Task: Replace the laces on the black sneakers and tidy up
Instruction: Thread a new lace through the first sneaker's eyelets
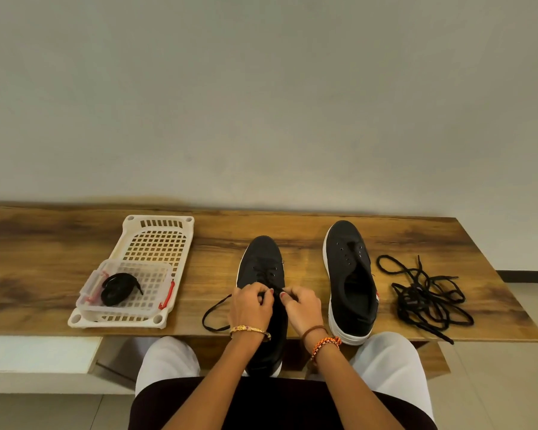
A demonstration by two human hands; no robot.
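- Stretching across the room against a pale wall, the wooden tabletop (59,243) has bare surface at its far left, and a strip of open wood runs along the back edge behind everything.
- The white slotted basket (156,240) sits left of centre, its near corner close to the front edge.
- The unlaced sneaker (351,283) stands right of centre, toe to the wall, heel at the front edge, with a gap of open wood between it and the other shoe.
- The sneaker being laced (261,262) lies in the middle, its heel overhanging the front edge toward the person's lap.
- A tangle of old black laces (429,299) sprawls on the wood right of the unlaced sneaker, one end reaching the front edge.
- A clear box (128,290) rests in the basket's near end, holding a coiled black lace (115,288).
- The left hand (250,305), fingers curled, pinches the new lace (213,311) over the eyelets; a loop trails leftward on the wood.
- The right hand (302,305) pinches the same lace, knuckles almost touching the left.
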